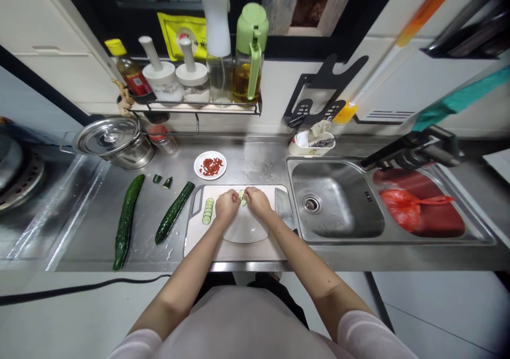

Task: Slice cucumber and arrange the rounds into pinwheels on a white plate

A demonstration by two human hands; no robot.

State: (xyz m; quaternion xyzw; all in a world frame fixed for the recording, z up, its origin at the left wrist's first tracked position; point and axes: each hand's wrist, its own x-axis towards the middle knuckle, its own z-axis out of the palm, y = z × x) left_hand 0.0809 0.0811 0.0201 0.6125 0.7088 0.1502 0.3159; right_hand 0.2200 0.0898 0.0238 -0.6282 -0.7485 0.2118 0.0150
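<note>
My left hand (227, 205) and my right hand (257, 201) are close together, fingers pinched around thin pale-green cucumber slices (242, 197). They are above a white plate (245, 232) lying on the cutting board (195, 242). To the left of the plate, a short overlapping row of cucumber slices (207, 211) rests on the board. The wide blade of a knife (283, 207) lies along the board's right side, its handle partly hidden near my right forearm. One cucumber with a cut end (174, 213) sits left of the board, and a longer cucumber (128, 221) lies beyond it.
Behind the board stands a small plate (197, 167) of chopped red pieces. Two cucumber end pieces (168, 182) lie on the counter. A lidded steel pot (127, 154) is at the left; a double sink (338, 199) with a red bag (402, 210) is at the right.
</note>
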